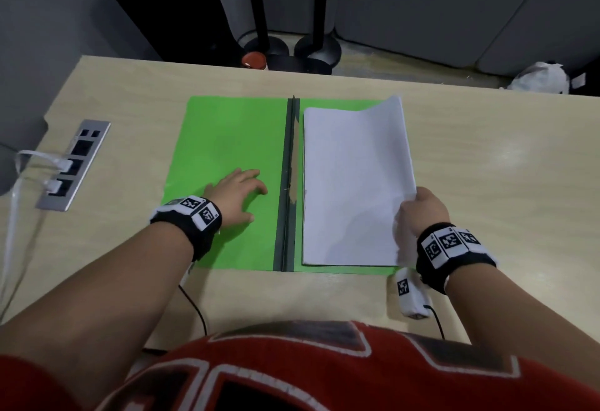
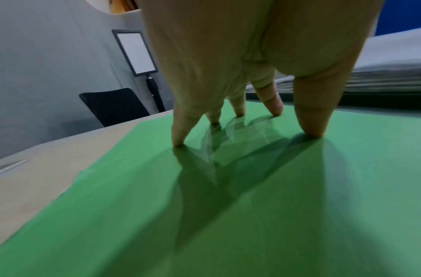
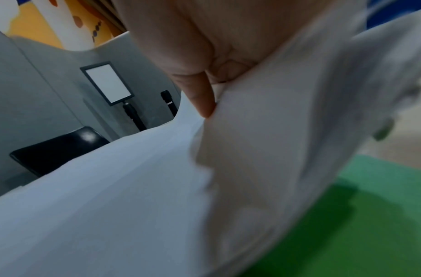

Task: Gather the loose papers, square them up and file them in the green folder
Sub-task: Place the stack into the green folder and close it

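Green folder [image 1: 227,137] lying open on the wooden desk [image 1: 487,157]; white papers [image 1: 350,183] stacked on its right leaf beside the dark spine. Left hand [image 1: 235,194], fingers spread, presses its fingertips [image 2: 178,138] on the left leaf. Right hand [image 1: 422,212] pinches the stack's right edge, lifting it

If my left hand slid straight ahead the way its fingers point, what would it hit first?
Probably the dark spine strip of the open green folder: the left hand angles slightly rightward, though depth is uncertain.
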A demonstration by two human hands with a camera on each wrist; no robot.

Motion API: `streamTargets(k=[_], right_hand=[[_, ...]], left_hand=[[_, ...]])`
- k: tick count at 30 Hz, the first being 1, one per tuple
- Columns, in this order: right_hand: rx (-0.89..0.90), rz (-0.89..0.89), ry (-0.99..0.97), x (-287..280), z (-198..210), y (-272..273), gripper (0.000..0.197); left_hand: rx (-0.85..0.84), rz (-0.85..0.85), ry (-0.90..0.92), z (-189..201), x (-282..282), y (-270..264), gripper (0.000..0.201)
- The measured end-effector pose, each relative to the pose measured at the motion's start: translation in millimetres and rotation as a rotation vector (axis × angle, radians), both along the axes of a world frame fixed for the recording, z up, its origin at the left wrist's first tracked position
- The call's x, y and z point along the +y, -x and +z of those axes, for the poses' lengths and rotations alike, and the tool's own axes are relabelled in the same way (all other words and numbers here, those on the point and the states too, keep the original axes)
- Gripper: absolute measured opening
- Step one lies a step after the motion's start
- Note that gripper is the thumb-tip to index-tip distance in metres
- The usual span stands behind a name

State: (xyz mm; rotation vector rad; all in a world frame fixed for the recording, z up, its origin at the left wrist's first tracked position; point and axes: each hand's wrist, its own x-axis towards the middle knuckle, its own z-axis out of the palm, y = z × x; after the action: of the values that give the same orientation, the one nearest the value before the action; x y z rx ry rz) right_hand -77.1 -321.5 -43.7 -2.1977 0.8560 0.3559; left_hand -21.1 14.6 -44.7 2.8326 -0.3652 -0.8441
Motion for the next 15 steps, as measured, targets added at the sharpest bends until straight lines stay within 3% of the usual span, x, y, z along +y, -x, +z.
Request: streamTargets(k=[3, 6, 10, 15], right_hand=[[0.045, 0.055, 0.069, 2, 3, -4, 0.015], [0.076, 0.085, 0.119, 5, 3, -7, 0.024], [0.105, 0.088, 0.131, 8, 2, -7, 0.028], [0.103, 0.081, 0.120, 12, 0, -7, 0.031]], left_hand=[[-0.073, 0.200, 0.048, -2, 12, -1, 0.063], [-0.173, 0.618, 0.003, 2, 32, -4, 0.059], [-0.047, 1.104, -0.053, 12, 56, -7, 0.068], [0.017, 1.242, 0.058, 13, 66, -21, 0.069]])
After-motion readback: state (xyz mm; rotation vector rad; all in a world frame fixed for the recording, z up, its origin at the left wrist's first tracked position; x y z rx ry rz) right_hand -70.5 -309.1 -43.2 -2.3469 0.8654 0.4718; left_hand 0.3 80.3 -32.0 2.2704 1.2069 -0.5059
